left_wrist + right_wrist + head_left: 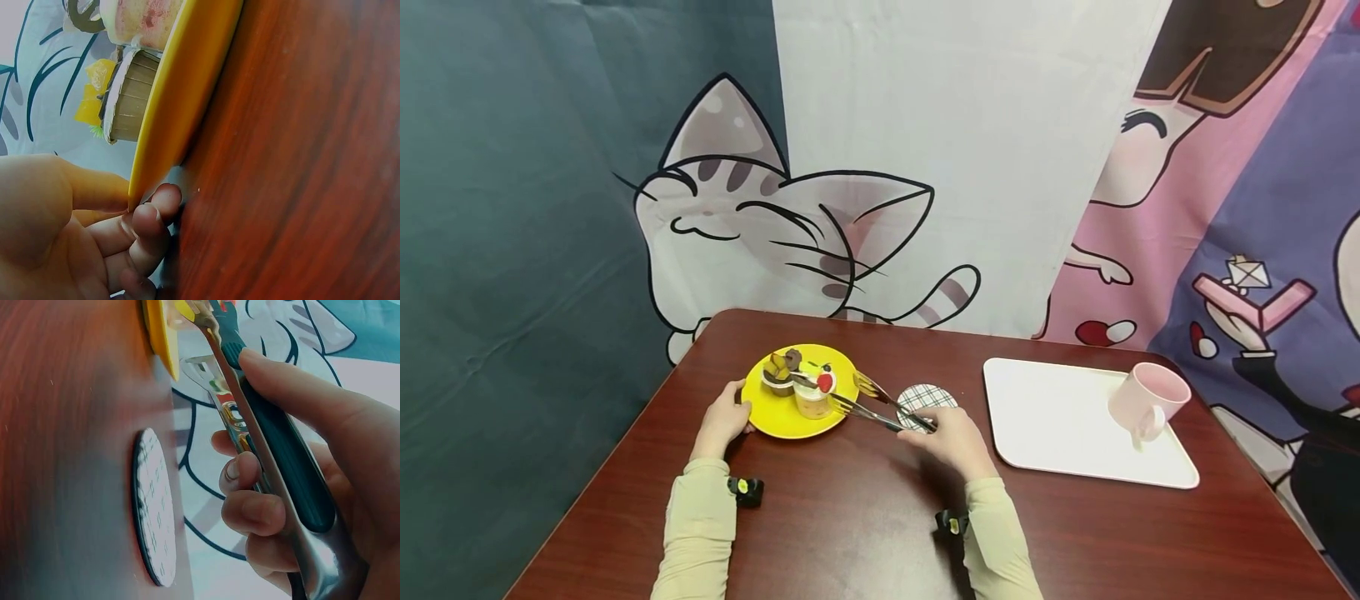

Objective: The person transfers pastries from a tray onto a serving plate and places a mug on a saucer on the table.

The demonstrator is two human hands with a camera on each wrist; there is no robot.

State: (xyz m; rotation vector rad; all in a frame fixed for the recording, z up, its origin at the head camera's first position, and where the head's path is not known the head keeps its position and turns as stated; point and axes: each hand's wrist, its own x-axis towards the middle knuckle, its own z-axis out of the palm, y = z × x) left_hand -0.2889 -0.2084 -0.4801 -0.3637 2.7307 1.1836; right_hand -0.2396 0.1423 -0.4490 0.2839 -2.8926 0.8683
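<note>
My left hand [724, 421] pinches the left rim of a yellow plate [775, 422], thumb on top and fingers beneath, as the left wrist view shows. Two small desserts stand on the plate: a cupcake [131, 94] topped with yellow fruit pieces and a clear-sided cup dessert [812, 403] with a red berry on top. In my right hand [957, 442] I hold metal tongs [281, 450] with dark green grips. Their two arms are spread apart. The tips reach over the plate's right edge, near the cup dessert; whether they touch it I cannot tell.
A round checked coaster [928, 395] lies on the brown table [850, 517], just beyond my right hand. To the right is a white tray [1045, 417], with a pink mug [1150, 396] on its right side. Cartoon-printed cloth [880, 225] hangs behind the table.
</note>
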